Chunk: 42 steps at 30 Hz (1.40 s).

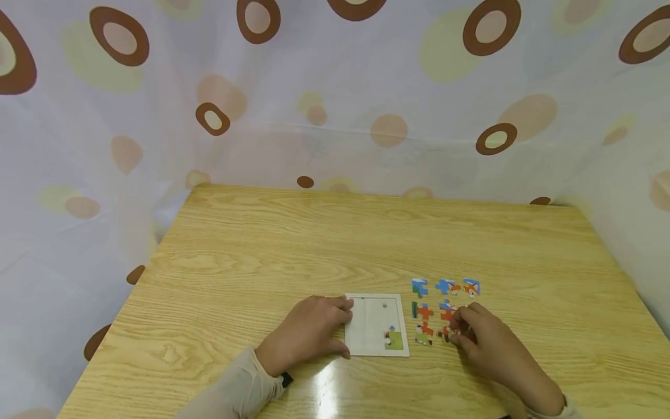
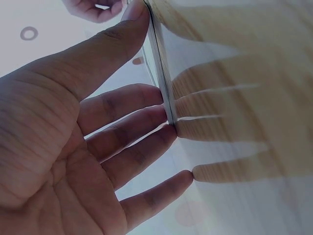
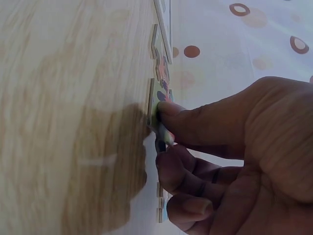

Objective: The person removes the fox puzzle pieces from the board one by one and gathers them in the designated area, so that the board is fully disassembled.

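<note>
A white puzzle tray (image 1: 366, 326) lies on the table in front of me. My left hand (image 1: 314, 326) rests at its left side, fingers extended, with the fingertips and thumb touching the tray's edge in the left wrist view. One green corner piece (image 1: 396, 340) sits in the tray's near right corner. To the right of the tray, my right hand (image 1: 487, 343) pinches a puzzle piece (image 3: 155, 110) between thumb and index finger, low over the tabletop. Part of that piece is hidden behind the fingers.
Several loose puzzle pieces lie in rows right of the tray, among them a blue-and-green piece (image 1: 419, 287), a fox-face piece (image 1: 471, 287) and a red-and-green piece (image 1: 424, 333). The wooden table (image 1: 262, 233) meets a patterned curtain (image 1: 340, 116) at the back.
</note>
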Motion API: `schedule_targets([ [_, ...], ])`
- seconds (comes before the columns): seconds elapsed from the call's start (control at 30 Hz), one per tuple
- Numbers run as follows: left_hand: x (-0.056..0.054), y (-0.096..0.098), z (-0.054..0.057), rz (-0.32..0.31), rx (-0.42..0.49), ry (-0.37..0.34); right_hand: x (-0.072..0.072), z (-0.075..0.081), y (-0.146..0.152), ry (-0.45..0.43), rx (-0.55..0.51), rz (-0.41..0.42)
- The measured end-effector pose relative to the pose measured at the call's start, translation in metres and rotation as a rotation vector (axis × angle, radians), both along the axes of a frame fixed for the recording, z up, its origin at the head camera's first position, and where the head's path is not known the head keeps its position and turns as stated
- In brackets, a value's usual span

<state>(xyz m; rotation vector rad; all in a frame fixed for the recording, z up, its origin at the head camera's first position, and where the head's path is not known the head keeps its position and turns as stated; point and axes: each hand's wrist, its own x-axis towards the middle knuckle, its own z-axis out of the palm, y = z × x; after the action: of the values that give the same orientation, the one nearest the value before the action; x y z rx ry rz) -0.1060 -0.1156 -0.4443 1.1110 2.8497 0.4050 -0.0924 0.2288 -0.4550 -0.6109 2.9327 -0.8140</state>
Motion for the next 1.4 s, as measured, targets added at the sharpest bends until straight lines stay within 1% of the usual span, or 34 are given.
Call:
schedule_targets([
  [0.23, 0.0, 0.0, -0.001, 0.0, 0.0, 0.003, 0.002, -0.001, 0.0, -0.027, -0.029, 0.03],
  [0.37, 0.0, 0.0, -0.001, 0.001, 0.001, 0.011, 0.003, -0.002, 0.0, -0.002, -0.015, 0.029],
  [0.6, 0.001, 0.001, 0.0, 0.008, -0.012, 0.006, 0.006, -0.002, -0.001, 0.018, 0.019, -0.007],
  [0.7, 0.001, 0.001, 0.0, 0.008, -0.013, 0.008, 0.006, -0.003, -0.003, 0.062, -0.003, -0.003],
  [0.77, 0.001, 0.001, 0.001, 0.006, -0.014, 0.011, 0.005, -0.003, -0.005, 0.099, -0.036, 0.013],
  [0.87, 0.001, 0.001, 0.001, 0.009, -0.026, 0.015, 0.003, -0.004, -0.01, 0.126, -0.09, 0.056],
  [1.0, 0.002, -0.002, 0.003, 0.026, -0.074, 0.017, 0.001, -0.003, -0.019, 0.104, -0.134, 0.11],
  [1.1, 0.003, -0.004, 0.006, 0.044, -0.111, 0.014, 0.0, 0.0, -0.026, 0.107, -0.152, 0.134],
  [1.23, 0.003, -0.007, 0.01, 0.062, -0.137, 0.007, -0.002, 0.004, -0.037, 0.107, -0.143, 0.163],
  [1.4, 0.005, -0.008, 0.016, 0.079, -0.159, 0.005, -0.007, 0.01, -0.05, 0.068, -0.089, 0.206],
])
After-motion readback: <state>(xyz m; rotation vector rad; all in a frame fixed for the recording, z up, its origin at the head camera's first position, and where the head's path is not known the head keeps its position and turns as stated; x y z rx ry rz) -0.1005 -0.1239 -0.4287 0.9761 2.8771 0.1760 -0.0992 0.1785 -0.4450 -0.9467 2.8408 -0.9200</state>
